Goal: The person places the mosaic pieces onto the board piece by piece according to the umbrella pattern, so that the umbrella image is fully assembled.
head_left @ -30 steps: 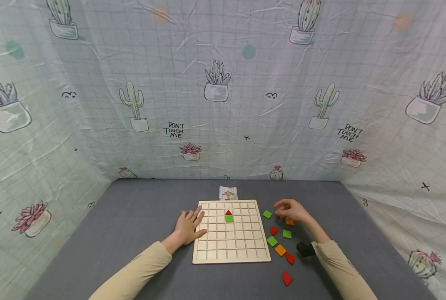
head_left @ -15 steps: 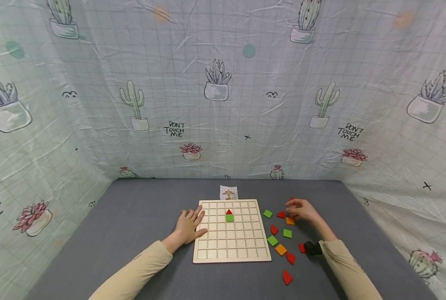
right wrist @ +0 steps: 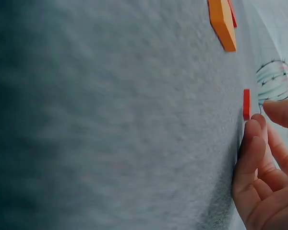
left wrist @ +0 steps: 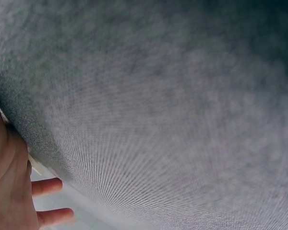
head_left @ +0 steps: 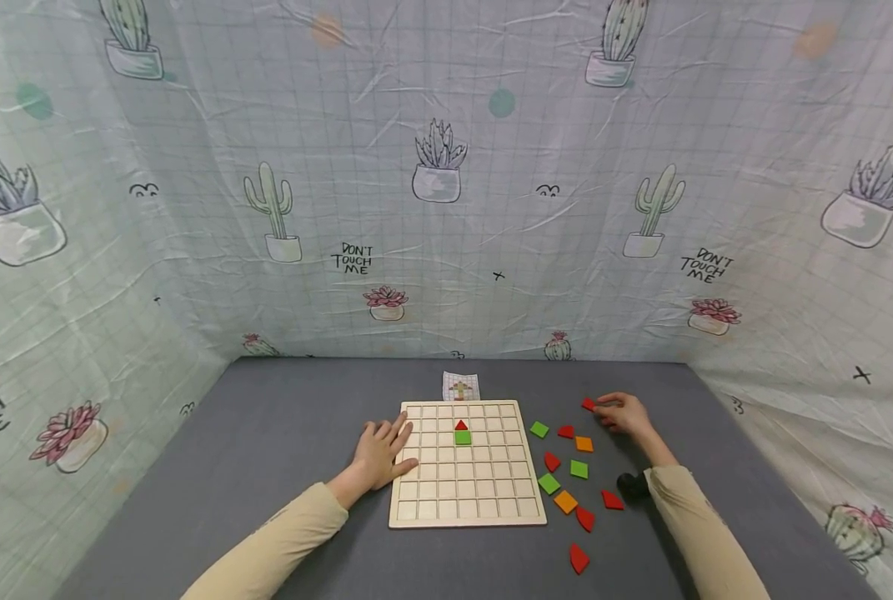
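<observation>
My left hand (head_left: 377, 454) lies spread on the left edge of a wooden grid board (head_left: 469, 487); in the left wrist view part of that hand (left wrist: 9, 177) shows at the left edge. A red triangle tile (head_left: 461, 425) sits in one cell, just above a green square tile (head_left: 463, 437). My right hand (head_left: 624, 414) is low over the table at the far right, fingers loosely bent, beside a red tile (head_left: 589, 404). In the right wrist view the fingertips of this hand (right wrist: 266, 167) are close to the red tile (right wrist: 246, 104); whether they touch it I cannot tell.
Right of the board are scattered green tiles (head_left: 579, 469), orange tiles (head_left: 565, 502) and several red tiles (head_left: 579, 558). A paper card (head_left: 461, 386) with a coloured grid pattern lies behind the board. Patterned cloth (head_left: 446, 242) surrounds the grey table (head_left: 303, 400).
My right hand has moved right and slightly away, uncovering red tiles near the orange one and by the wrist. The left hand keeps its place on the board.
</observation>
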{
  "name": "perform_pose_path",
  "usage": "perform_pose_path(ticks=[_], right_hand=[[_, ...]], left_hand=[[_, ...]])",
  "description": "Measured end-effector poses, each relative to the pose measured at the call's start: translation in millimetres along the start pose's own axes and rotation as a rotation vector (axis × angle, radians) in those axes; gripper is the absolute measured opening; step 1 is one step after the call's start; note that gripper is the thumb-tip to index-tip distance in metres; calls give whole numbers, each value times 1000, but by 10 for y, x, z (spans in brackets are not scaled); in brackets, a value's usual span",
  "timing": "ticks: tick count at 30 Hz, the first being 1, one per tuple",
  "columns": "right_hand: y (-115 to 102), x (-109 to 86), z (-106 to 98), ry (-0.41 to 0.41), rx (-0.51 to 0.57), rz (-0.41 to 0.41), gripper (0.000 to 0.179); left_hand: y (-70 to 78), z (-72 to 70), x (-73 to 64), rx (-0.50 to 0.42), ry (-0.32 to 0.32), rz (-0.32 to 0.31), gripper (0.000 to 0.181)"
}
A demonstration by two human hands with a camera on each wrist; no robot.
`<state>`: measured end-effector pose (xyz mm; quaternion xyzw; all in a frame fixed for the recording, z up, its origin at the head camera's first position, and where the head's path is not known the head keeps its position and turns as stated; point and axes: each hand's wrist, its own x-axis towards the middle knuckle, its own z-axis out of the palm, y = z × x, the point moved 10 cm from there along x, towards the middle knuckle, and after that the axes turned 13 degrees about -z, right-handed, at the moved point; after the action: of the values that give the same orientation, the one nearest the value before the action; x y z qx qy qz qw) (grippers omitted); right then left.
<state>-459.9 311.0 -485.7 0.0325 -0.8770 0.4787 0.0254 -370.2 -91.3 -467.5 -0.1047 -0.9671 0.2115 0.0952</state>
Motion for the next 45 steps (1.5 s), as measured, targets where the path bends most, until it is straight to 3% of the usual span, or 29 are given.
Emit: perform_pose_path(ticks=[9,18,23,28,45], right_hand=[[31,157,-7,-24,-74,48,41],[-28,196,25,-60,-193,16,37],[-57,182,86,-114,-217,3,35],[-86,163,135,-155,-242,-10,39],[-91,146,141,-132,-254,-31,35]], left_hand=[[-16,53,23,-33,-42,-18,66],[-10,42,27,-35,-24,-10,66],[-10,70,30,19,-27,-4,67],[-19,59,19,-29,-41,-12,66],[-11,30,4,-28,-47,-28,65]])
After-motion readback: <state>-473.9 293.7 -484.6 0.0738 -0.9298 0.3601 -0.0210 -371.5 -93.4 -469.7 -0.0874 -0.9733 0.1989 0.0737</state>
